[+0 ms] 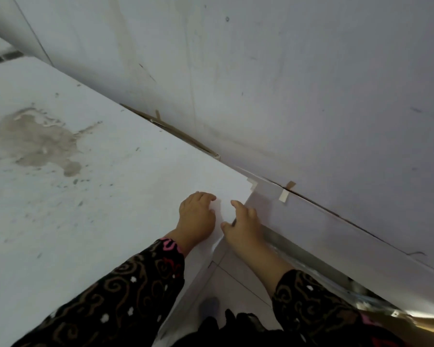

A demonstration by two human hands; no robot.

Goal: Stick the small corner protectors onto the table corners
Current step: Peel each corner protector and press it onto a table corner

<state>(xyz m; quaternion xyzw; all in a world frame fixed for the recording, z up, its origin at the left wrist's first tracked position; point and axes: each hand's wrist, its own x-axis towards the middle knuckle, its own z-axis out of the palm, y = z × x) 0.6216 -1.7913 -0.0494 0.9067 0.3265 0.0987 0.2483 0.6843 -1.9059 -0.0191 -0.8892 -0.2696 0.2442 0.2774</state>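
Observation:
The white table top (pixel 110 196) ends in a far right corner (pixel 248 186) close to the wall. A small pale piece, like tape or a protector (pixel 253 183), sits on that corner; I cannot tell which it is. My left hand (pixel 197 216) rests palm down on the table just short of the corner, fingers slightly curled, holding nothing. My right hand (pixel 243 221) lies over the table's right edge, thumb and forefinger spread on the top. Its other fingers hang past the edge, out of sight. No protector shows in either hand.
A grey wall (pixel 286 83) runs diagonally right behind the table, with taped strips (pixel 285 195) along a lower panel. A brownish stain (pixel 35 141) marks the table top at the left. Tiled floor (pixel 238 279) and a shiny metal strip (pixel 311 266) lie below the edge.

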